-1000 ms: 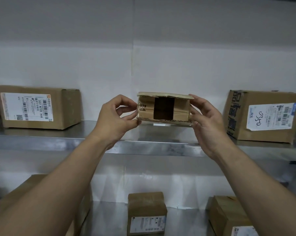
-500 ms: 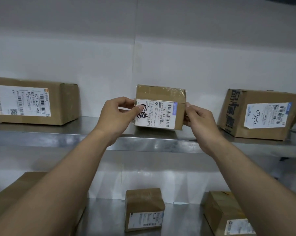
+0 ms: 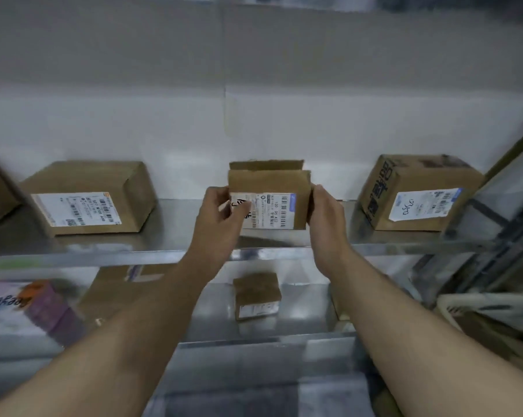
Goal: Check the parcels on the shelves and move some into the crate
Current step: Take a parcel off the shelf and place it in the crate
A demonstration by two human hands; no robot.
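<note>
Both hands are on the small box (image 3: 269, 195) over the upper shelf (image 3: 169, 212): left hand (image 3: 221, 218) curls around its left edge, thumb across the label (image 3: 266, 213), right hand (image 3: 325, 218) clamps the right side. Label faces out, probably so it's readable. No crate in sight.

Small brown labelled parcel (image 3: 269, 195) held upright above the steel shelf (image 3: 163, 254).
</note>
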